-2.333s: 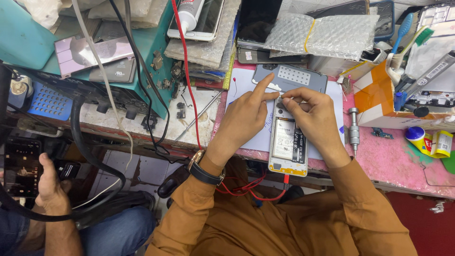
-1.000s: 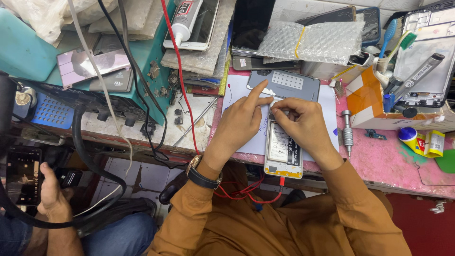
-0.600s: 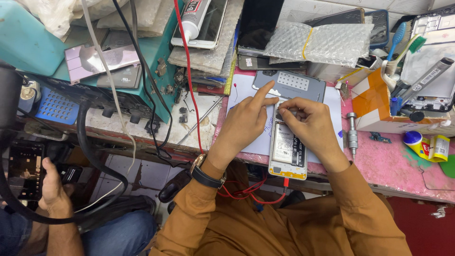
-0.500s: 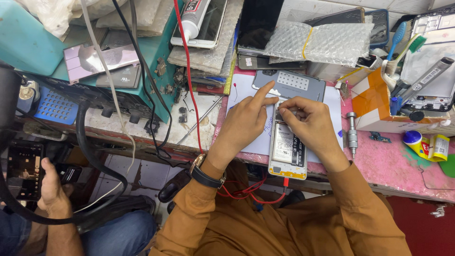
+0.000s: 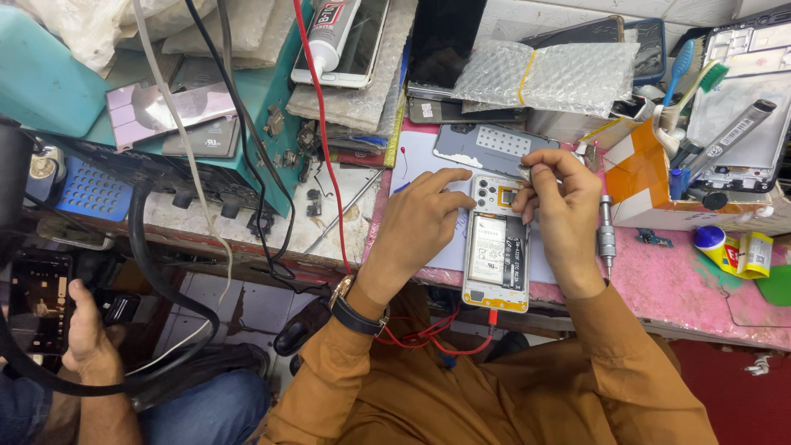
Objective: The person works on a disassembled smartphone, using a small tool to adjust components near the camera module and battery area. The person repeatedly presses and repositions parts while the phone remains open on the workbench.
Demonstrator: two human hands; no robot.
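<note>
change since earlier frames: barely any; both hands stay over the upper end of the opened phone, view only shifts a little.
view: head camera only, looking down at a cluttered pink bench.
opened phone [image 5: 495,253]: lying flat, back cover off, battery and board exposed, on a pale mat near the bench's front edge; red cable [image 5: 428,338] plugged in at the near end.
left hand [image 5: 418,218]: resting beside the phone's left edge, index finger stretched to its top corner, steadying; fingers loose, clamped on nothing visible.
right hand [image 5: 563,198]: fingertips pinched together above the camera end of the phone; looks closed on something small and thin, cannot tell what.
grey back cover [image 5: 493,147]: lying just beyond the phone, partly under the right hand.
screwdriver [image 5: 606,234]: lying free on the bench, just right of the right wrist.
orange box [image 5: 659,185]: right of it, holding brushes and tools.
other person's hand [image 5: 86,330]: lower left, holding a dark phone; well apart from the work.
step in hand (judgement): fine work at the board near the camera module, likely seating or lifting a small part.
next move calls for (judgement): steady left-hand hold, light precise pinch, no slip onto the battery.
</note>
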